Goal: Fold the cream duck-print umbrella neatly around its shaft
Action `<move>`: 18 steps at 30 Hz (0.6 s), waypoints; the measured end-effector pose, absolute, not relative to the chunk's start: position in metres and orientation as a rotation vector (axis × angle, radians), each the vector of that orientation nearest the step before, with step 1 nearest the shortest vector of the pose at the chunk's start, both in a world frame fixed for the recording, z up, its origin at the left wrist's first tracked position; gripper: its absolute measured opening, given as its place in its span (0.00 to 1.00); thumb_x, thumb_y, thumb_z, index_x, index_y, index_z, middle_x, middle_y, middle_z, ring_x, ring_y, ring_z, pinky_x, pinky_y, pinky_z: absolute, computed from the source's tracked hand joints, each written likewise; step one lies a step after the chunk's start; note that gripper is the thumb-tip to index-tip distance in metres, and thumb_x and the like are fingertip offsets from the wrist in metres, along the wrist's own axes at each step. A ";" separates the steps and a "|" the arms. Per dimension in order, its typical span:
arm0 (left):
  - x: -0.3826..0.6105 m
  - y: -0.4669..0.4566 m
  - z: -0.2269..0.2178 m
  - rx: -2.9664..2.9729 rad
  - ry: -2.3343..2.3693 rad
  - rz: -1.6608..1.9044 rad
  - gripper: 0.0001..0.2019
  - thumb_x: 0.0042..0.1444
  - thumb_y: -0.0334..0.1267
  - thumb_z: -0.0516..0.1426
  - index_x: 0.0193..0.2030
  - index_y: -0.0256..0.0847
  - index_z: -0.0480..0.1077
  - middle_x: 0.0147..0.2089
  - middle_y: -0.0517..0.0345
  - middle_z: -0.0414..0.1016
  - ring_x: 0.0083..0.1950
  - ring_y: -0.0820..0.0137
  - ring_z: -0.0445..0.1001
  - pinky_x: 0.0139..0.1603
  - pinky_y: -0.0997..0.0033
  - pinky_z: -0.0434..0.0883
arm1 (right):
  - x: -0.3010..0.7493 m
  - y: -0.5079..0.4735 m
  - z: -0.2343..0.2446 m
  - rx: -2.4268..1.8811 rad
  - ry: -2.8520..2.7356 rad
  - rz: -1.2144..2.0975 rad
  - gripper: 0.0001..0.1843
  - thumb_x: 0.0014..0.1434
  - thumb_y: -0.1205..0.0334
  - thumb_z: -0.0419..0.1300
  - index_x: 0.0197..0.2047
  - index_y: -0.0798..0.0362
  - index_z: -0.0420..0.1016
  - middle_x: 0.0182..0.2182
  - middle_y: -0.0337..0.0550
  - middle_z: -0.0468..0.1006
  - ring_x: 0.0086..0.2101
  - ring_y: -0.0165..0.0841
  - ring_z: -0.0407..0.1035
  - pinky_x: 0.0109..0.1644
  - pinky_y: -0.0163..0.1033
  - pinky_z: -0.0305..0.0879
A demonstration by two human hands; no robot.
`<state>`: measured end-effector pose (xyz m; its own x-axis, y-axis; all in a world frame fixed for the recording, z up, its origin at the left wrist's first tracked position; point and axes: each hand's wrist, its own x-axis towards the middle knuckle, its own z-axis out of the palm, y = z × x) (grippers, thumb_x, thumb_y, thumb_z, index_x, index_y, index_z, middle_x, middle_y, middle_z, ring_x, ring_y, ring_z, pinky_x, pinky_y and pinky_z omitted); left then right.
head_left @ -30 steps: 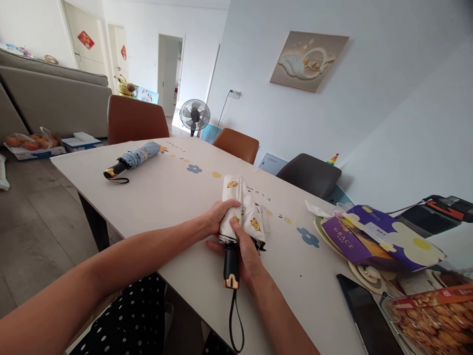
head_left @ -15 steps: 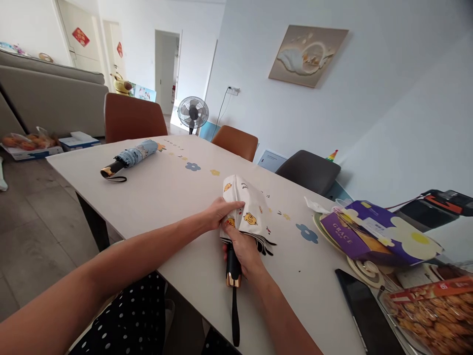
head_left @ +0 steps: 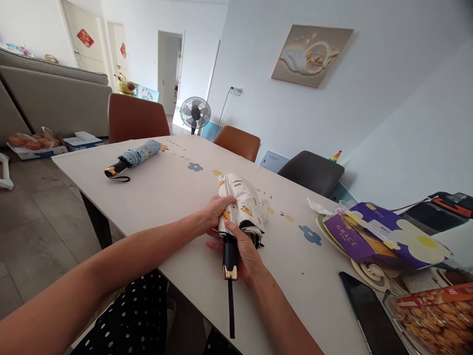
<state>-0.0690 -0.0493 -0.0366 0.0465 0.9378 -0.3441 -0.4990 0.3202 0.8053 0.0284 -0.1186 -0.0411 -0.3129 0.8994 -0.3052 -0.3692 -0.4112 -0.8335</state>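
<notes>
A folded white umbrella (head_left: 242,204) printed with small yellow ducks lies on the white table (head_left: 166,197) in front of me. My left hand (head_left: 216,212) is wrapped round the folded canopy from the left. My right hand (head_left: 247,249) grips the umbrella's black handle (head_left: 230,256), which has a gold end cap. A black wrist strap (head_left: 231,308) hangs straight down from the handle over the table's near edge.
A folded light-blue umbrella (head_left: 135,158) lies at the table's far left. On the right are a purple flowered box (head_left: 388,236) on a plate, a dark phone (head_left: 369,315) and a tray of snacks (head_left: 436,315). Brown chairs (head_left: 138,118) and a dark chair (head_left: 312,170) stand behind the table.
Both hands have kept hold of the white umbrella and turned it. The canopy folds have shifted and gathered tighter, and the strap now hangs straight instead of looped.
</notes>
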 end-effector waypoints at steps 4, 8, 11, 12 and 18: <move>-0.069 -0.048 -0.042 0.643 0.949 1.120 0.09 0.44 0.35 0.58 0.32 0.34 0.68 0.23 0.51 0.73 0.28 0.63 0.74 0.33 0.61 0.73 | 0.030 -0.116 -0.043 -1.100 -0.787 1.905 0.16 0.49 0.61 0.64 0.41 0.56 0.68 0.28 0.42 0.76 0.17 0.25 0.65 0.15 0.30 0.63; -0.075 -0.041 -0.049 0.898 1.062 1.148 0.18 0.47 0.41 0.58 0.43 0.31 0.67 0.40 0.40 0.75 0.43 0.58 0.73 0.45 0.60 0.70 | 0.031 -0.115 -0.041 -1.208 -0.743 1.843 0.09 0.50 0.62 0.62 0.30 0.56 0.66 0.19 0.34 0.67 0.13 0.21 0.56 0.11 0.27 0.56; -0.081 -0.035 -0.046 1.303 1.566 1.403 0.24 0.49 0.40 0.56 0.53 0.33 0.61 0.55 0.39 0.66 0.57 0.55 0.63 0.56 0.56 0.60 | 0.031 -0.113 -0.043 -1.310 -0.780 1.856 0.11 0.51 0.60 0.62 0.27 0.57 0.65 0.16 0.34 0.65 0.12 0.23 0.58 0.11 0.30 0.59; -0.081 -0.033 -0.043 1.467 1.651 1.476 0.24 0.50 0.38 0.55 0.55 0.35 0.60 0.57 0.41 0.63 0.60 0.57 0.59 0.59 0.57 0.57 | 0.031 -0.113 -0.044 -1.294 -0.777 1.855 0.10 0.51 0.61 0.62 0.27 0.57 0.66 0.17 0.34 0.65 0.13 0.23 0.58 0.12 0.30 0.61; -0.038 -0.021 -0.010 2.363 1.109 1.008 0.17 0.47 0.25 0.50 0.39 0.44 0.73 0.48 0.53 0.74 0.54 0.62 0.66 0.58 0.64 0.55 | 0.035 -0.110 -0.049 -1.151 -0.765 1.911 0.09 0.52 0.64 0.61 0.28 0.58 0.65 0.18 0.34 0.64 0.15 0.22 0.59 0.16 0.31 0.66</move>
